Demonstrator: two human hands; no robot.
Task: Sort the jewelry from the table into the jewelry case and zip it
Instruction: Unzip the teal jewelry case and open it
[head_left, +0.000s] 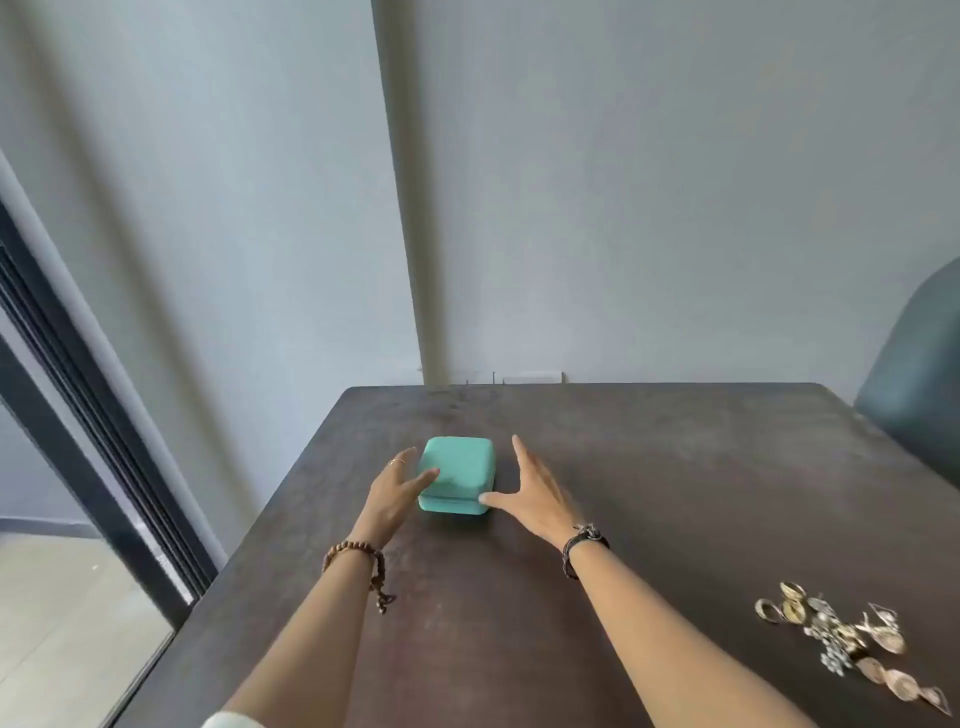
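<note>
Reaching out with both arms, the person brackets the jewelry case (457, 480), a small teal box that sits closed on the dark table (675, 467), at about 12 o'clock from the body and well out from the near edge. The left hand (397, 491) lies at the case's 9 o'clock side, fingers straight and spread; its thumb rests on the lid's near-left part. Nothing is gripped. The right hand (535, 493) stands at the 3 o'clock side, fingers straight and wide, thumb tip touching the near-right corner about where the seam runs. It holds nothing either. Whether the right fingers touch the case wall cannot be told; they look just beside it.

Progress: at the very start, judging from the layout. The lid is down and the seam looks shut all round the visible front, though the zip pull is too small to find. The jewelry (841, 636), a heap of rings, earrings and chain-like pieces in gold and silver tones, lies at roughly 4 o'clock from the case, well apart from it, near the table's right edge. None of it is in a hand, none beside the case.

Left to do, as a judgement: unzip and open the case, move every piece over into its compartments, close the lid, zip it. Likely step in hand: steadying the case to open it.

A beaded bracelet (358, 553) is on the left wrist, a dark cord band (584, 543) on the right. A grey chair back (919, 374) stands at 2 o'clock.
</note>
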